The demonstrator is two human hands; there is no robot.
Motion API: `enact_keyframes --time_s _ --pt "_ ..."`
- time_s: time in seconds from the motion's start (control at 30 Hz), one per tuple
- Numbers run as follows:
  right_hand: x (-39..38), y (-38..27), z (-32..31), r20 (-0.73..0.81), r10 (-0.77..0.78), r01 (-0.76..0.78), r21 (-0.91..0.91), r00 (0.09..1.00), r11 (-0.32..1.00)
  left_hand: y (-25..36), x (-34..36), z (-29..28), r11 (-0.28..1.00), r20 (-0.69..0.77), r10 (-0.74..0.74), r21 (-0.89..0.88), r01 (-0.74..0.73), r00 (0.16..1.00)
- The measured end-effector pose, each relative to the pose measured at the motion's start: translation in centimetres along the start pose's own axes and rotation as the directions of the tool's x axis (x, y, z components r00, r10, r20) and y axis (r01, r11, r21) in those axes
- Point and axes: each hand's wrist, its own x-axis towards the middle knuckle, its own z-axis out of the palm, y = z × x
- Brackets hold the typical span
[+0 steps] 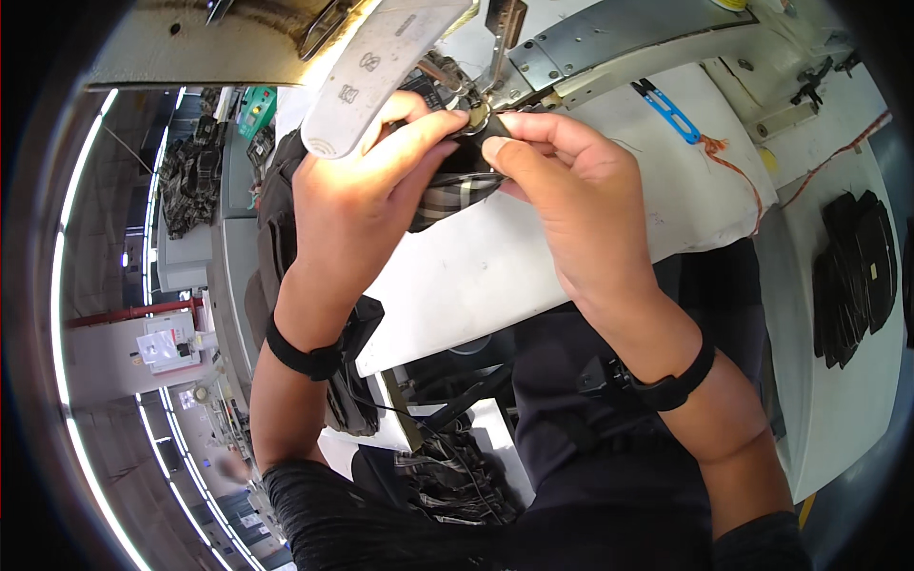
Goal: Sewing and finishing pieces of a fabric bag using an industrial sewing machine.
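Note:
My left hand [367, 186] and my right hand [586, 186] come together beside the presser foot [476, 112] of a sewing machine. Between them is a dark fabric piece with a plaid part [440, 205]. My right thumb and forefinger pinch its right edge. The left fingers close on its upper left side near the foot, with their tips partly hidden by the fabric. A pale grey machine cover [376, 71] hangs over the left fingers and hides part of the needle area.
Blue thread snips [671, 116] on an orange cord lie right of my right hand on the white work surface [486, 271]. The metal machine bed [619, 43] runs along the back. Dark fabric pieces [855, 276] are stacked far right; plaid fabric [457, 476] is piled below.

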Motion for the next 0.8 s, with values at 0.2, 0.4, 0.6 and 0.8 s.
enact_keyframes --time_s 0.2,0.4,0.6,0.8 --pt "0.9 1.2 0.2 -0.005 -0.222 0.22 -0.09 0.975 0.971 -1.7 0.8 -1.0 0.968 0.018 0.241 0.059 -0.242 0.97" --pt "-1.1 -0.4 -0.7 0.092 -0.218 0.237 -0.407 0.972 0.882 -1.5 1.5 -1.8 0.97 0.133 0.24 -0.002 -0.242 0.962" --pt "-1.0 -0.1 -0.5 0.083 -0.25 0.26 -0.452 0.965 0.854 -1.0 1.5 -1.5 0.987 0.148 0.146 -0.094 -0.133 0.978" --pt "-0.1 0.4 -0.6 0.077 -0.288 0.287 -0.489 0.955 0.823 0.7 1.2 -0.9 0.997 0.118 -0.032 -0.07 0.04 0.992"
